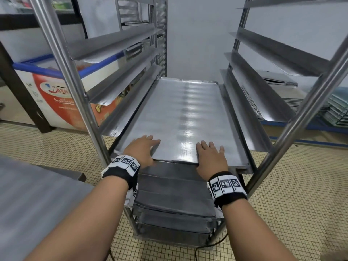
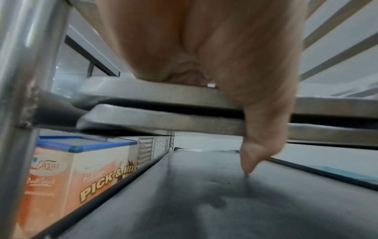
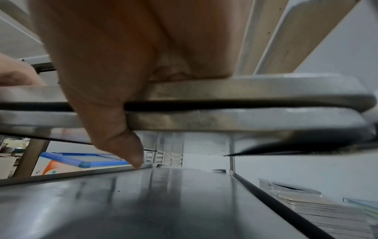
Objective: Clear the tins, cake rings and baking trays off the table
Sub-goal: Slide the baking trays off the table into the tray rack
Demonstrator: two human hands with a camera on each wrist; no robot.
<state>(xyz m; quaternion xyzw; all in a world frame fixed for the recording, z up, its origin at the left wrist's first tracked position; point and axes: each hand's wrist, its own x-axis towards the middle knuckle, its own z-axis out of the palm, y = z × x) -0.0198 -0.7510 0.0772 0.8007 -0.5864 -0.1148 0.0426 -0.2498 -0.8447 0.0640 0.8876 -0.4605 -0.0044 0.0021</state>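
Note:
A flat steel baking tray point(image 1: 178, 117) lies on a pair of runners in the steel rack point(image 1: 62, 59), most of the way in. My left hand point(image 1: 143, 149) and right hand point(image 1: 211, 157) rest on its near edge, fingers laid flat on top. The left wrist view shows two stacked tray rims, an upper rim point(image 2: 143, 95) and a lower rim point(image 2: 163, 122), with my left thumb point(image 2: 255, 155) hanging straight down in front of them. My right thumb point(image 3: 122, 145) hangs the same way in the right wrist view. More dark trays point(image 1: 173, 187) fill the levels below.
A chest freezer point(image 1: 47, 87) with a blue rim stands left of the rack. A steel table point(image 1: 28, 194) corner is at my lower left. Stacked trays point(image 1: 282, 81) lie on a surface to the right. The rack's upper runners carry nothing. The floor is tiled.

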